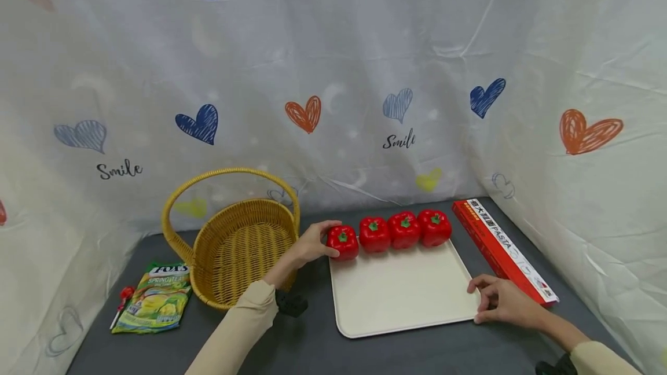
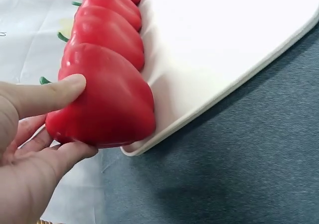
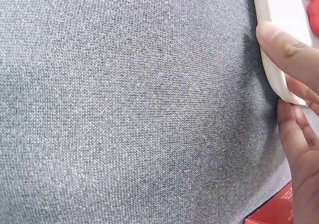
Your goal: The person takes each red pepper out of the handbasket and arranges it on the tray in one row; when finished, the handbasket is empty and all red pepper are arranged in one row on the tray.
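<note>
Four red peppers (image 1: pixel 388 231) lining tray (image 1: pixel 401 300) edge at 12 o'clock. Left hand (image 1: pixel 311 243) gripping leftmost pepper (image 2: pixel 102 97), pickup step; right hand (image 1: pixel 502 301) pinching tray corner at 4 o'clock. Next likely needing clean lift toward basket (image 1: pixel 237 247) at 9 o'clock.

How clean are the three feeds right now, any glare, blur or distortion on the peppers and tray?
Head view: even light, wide-angle bowing at the edges, tray slightly washed out. Left wrist view: red pepper sharp with soft highlights, left hand close and slightly soft. Right wrist view: grey cloth sharp, right hand crowds the frame edge.
</note>
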The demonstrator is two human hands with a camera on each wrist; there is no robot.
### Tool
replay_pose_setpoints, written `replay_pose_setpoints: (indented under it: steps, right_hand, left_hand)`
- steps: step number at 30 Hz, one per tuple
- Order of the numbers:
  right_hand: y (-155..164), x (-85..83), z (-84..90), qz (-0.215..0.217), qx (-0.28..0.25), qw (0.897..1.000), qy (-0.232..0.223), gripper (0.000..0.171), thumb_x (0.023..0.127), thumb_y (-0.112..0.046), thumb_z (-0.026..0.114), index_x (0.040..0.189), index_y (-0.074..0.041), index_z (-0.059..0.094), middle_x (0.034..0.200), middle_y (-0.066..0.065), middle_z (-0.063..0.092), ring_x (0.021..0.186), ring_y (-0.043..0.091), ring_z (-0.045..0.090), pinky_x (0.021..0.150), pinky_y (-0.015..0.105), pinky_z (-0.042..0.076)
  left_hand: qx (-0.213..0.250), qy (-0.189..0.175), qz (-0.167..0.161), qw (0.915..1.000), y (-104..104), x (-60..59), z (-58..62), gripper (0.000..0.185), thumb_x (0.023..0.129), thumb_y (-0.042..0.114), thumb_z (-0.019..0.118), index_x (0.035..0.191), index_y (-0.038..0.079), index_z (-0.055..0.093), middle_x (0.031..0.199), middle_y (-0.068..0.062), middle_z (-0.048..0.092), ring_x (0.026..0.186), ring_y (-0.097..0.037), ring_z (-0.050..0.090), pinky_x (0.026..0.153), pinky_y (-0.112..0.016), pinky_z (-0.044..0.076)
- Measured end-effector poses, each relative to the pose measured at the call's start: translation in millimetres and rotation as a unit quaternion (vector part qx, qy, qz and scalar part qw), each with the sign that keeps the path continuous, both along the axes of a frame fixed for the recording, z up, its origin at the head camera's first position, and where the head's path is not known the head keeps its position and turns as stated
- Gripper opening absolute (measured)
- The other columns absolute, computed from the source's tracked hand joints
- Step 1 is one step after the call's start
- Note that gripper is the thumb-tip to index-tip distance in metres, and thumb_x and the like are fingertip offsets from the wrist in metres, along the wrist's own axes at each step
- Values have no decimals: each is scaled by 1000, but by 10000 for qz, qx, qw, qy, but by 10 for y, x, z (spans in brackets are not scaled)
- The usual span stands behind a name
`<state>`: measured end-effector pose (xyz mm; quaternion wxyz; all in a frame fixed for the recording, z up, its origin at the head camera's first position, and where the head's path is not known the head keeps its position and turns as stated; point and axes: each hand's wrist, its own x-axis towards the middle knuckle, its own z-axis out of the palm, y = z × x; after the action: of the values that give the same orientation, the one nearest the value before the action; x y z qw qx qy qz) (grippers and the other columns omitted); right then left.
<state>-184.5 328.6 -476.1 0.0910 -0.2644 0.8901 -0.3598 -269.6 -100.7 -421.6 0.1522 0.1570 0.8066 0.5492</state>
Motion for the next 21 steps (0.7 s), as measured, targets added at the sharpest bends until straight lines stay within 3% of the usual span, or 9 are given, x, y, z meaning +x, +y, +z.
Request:
replay_pose_setpoints:
  steps: [5, 12, 21]
  right_hand:
    - [-3, 1, 7, 6, 46, 10000, -39, 18, 68, -32, 77, 64, -22, 63, 100, 5, 55, 81, 10, 53, 64, 19, 50]
    - [-7, 24, 29, 70, 78, 9999, 54, 19, 69, -32, 77, 63, -22, 62, 99, 5, 55, 81, 10, 53, 63, 19, 50]
    - [7, 27, 6, -3, 33, 10000, 47, 20, 68, -33, 77, 63, -22, 62, 99, 5, 55, 81, 10, 52, 64, 19, 50]
  left_hand:
    - [190, -150, -190, 9995, -14, -41, -38, 68, 75, -12, 64, 135, -2, 34, 140, -17, 33, 131, -30, 25, 98, -40, 34]
    - [474, -515, -152, 9974, -58, -109, -92, 68, 73, -13, 64, 134, 2, 38, 139, -17, 34, 127, -31, 33, 95, -39, 39]
    - [589, -352, 79, 9976, -59, -125, -121, 67, 71, -7, 70, 131, 1, 42, 134, -16, 41, 128, -29, 33, 98, -39, 36]
